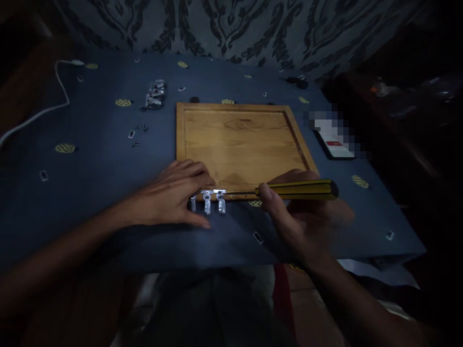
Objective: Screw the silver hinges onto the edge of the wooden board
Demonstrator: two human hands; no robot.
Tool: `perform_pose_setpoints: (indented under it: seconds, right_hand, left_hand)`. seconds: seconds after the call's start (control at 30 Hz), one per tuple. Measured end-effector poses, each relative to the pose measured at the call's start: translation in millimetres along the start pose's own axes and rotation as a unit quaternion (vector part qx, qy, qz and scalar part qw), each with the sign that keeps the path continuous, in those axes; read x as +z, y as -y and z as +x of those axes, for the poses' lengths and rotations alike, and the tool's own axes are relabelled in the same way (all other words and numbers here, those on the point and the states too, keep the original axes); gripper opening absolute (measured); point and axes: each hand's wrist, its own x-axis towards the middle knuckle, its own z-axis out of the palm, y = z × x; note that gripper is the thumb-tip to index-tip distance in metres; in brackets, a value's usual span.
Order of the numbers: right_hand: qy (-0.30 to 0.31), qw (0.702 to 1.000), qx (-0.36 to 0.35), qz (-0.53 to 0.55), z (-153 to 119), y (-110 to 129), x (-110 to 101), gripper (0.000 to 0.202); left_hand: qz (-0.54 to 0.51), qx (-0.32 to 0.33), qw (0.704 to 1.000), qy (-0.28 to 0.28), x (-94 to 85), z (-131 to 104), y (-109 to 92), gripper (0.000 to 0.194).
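Observation:
A framed wooden panel (238, 140) lies flat on the blue patterned cloth. Silver metal hinges (207, 200) sit in a row at its near edge, one partly covered by my left fingers. My left hand (173, 193) rests on the panel's near left corner, fingers spread, with the thumb below the edge by the hinges. In my right hand (300, 217) is a yellow and black screwdriver (300, 189), held level, its shaft pointing left at the rightmost hinge. Whether the tip touches a screw is too small to tell.
More silver hinges (155, 94) lie at the back left, with small screws (144, 127) nearer. A phone (336, 142) is right of the panel. A white cable (63, 86) crosses the left side. A dark object (298, 82) lies at the back right.

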Motion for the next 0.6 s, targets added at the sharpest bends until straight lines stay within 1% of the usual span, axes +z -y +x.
perform_pose_setpoints:
  seconds: [0.07,0.17,0.37,0.47,0.6]
  right_hand:
    - [-0.002,1.0,-0.005,0.002,0.4,-0.1,0.4,0.018]
    - [-0.005,1.0,-0.01,0.002,1.5,0.7,0.0,0.02]
    - [-0.01,1.0,-0.011,0.0,2.8,2.0,-2.5,0.022]
    - [-0.008,1.0,-0.005,-0.002,2.8,2.2,-3.5,0.023]
    - [-0.01,1.0,0.006,0.007,2.8,1.8,-3.4,0.022]
  left_hand:
    - [0.021,0.016,0.999,0.02,-0.7,-1.3,2.2,0.068]
    - [0.036,0.023,0.999,0.032,-2.0,-2.0,2.7,0.064]
    - [0.025,-0.003,0.999,0.027,-2.5,-1.4,-3.4,0.048]
    - [0.02,-0.015,1.0,0.013,-1.4,-1.6,-6.2,0.039]
    - [0.017,-0.026,0.999,0.013,-0.4,-1.1,-8.9,0.033]
